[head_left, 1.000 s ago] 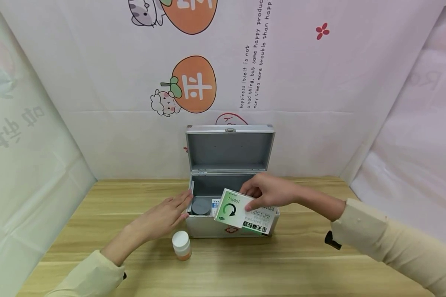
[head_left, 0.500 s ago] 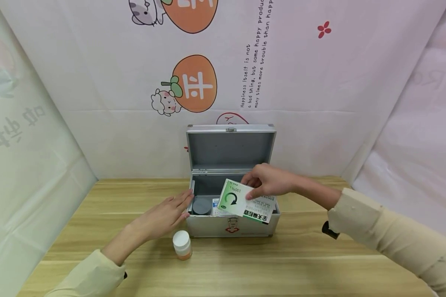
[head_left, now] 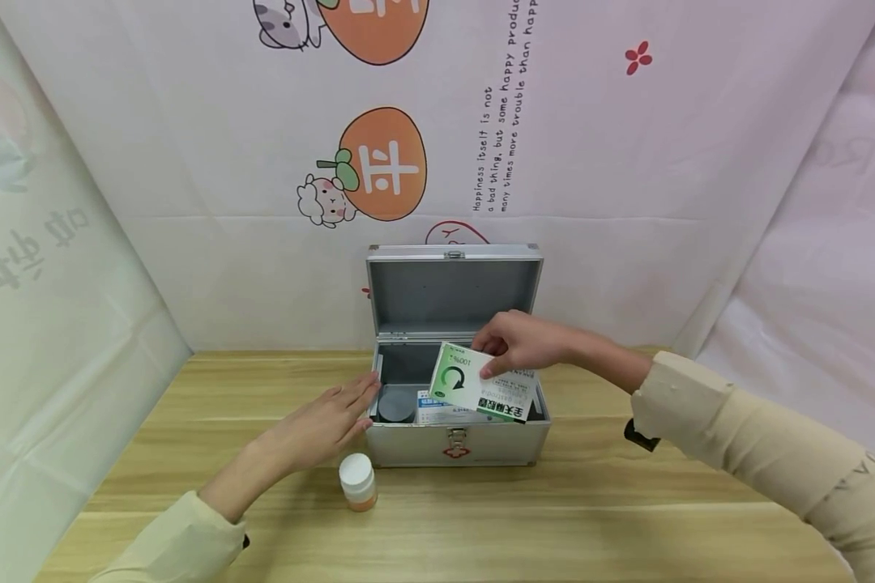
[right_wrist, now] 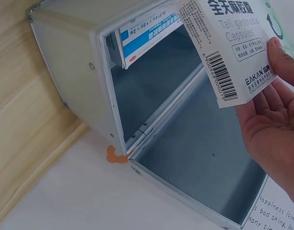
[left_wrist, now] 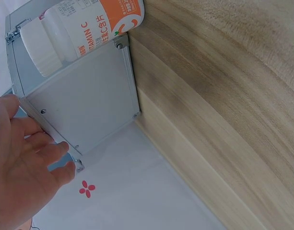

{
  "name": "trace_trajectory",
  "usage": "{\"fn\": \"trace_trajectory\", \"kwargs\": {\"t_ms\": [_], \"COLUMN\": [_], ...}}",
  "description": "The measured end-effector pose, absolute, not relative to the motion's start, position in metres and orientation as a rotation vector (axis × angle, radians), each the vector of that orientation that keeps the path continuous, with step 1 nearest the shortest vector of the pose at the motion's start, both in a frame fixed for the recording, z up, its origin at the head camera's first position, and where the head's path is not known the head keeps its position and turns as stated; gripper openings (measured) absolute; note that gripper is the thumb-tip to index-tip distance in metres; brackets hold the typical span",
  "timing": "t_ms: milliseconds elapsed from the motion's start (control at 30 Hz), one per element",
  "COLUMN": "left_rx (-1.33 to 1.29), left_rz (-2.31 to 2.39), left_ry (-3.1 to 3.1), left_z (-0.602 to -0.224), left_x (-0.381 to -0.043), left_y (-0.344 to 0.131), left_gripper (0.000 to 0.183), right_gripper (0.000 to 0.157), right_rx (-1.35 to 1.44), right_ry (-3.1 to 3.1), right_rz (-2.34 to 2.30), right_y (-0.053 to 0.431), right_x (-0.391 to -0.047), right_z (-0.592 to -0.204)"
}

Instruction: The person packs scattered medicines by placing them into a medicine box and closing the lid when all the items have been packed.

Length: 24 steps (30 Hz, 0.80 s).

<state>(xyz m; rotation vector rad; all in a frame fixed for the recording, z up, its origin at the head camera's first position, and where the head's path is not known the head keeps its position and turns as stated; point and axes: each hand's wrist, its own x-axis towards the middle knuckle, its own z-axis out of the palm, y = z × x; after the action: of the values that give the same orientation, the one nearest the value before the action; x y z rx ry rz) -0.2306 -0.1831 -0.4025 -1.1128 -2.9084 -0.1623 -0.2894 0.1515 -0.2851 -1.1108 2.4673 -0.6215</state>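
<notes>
A silver first-aid case stands on the wooden table with its lid up. My right hand pinches a green and white medicine box between thumb and fingers, tilted above the case's opening. The right wrist view shows "Tall gastrodia Capsules" printed on that medicine box. My left hand rests on the case's left rim, fingers nearly straight. Inside the case are a grey round-lidded container and a blue and white medicine box, partly hidden under the held one.
A white vitamin C bottle with an orange label stands in front of the case's left corner, close by my left forearm. Behind the case hangs a printed white cloth. The wooden table stretches out in front.
My right hand has lifted the green and white box up and back, from across the case's front to over its opening. The blue and white box shows more. My left hand stays put.
</notes>
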Motion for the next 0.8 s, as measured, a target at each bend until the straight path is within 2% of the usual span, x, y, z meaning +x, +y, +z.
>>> {"fn": "trace_trajectory", "kwargs": {"t_ms": [800], "left_rx": [-1.102], "left_rz": [-0.177], "left_ry": [-2.927], "left_z": [-0.403], "left_x": [-0.23], "left_y": [-0.183], "left_gripper": [0.06], "right_gripper": [0.013], "right_rx": [-1.075], "right_ry": [2.465], "right_rz": [-0.558], "right_y": [0.14], "right_x": [-0.313], "right_z": [-0.294]}}
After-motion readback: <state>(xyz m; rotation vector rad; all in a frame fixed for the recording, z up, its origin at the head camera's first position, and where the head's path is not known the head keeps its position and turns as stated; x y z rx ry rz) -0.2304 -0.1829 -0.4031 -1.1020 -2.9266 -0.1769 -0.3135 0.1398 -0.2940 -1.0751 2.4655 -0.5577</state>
